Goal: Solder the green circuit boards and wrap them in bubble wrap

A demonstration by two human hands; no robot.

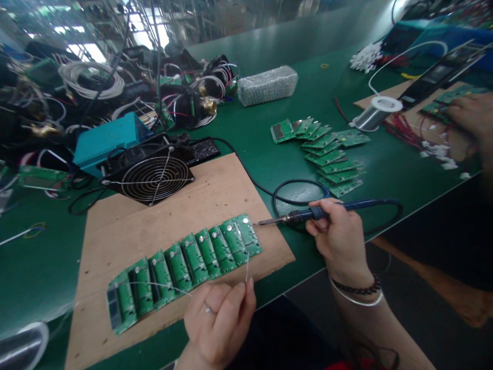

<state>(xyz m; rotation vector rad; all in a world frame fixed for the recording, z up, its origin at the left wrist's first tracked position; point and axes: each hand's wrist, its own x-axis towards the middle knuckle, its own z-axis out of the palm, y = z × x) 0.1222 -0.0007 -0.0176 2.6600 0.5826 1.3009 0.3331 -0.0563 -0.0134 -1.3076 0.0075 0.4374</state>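
My right hand [339,236] grips a blue-handled soldering iron [304,214], its tip just right of the end board in an overlapping row of green circuit boards [198,257]. Between thumb and fingertip, my left hand [221,321] pinches a thin length of solder wire [247,268]. The wire's upper end is at the lower edge of the rightmost circuit board [241,234]; whether it touches cannot be made out. A loose stretch of that wire passes left over the boards. The row lies on a brown board [215,192].
A black fan [154,177] and a teal box [110,139] stand behind the boards. More circuit boards [331,154] lie fanned at right, near a solder spool [379,113]. A bubble-wrapped package [267,85] sits farther back. Another person's hand [472,113] is at far right.
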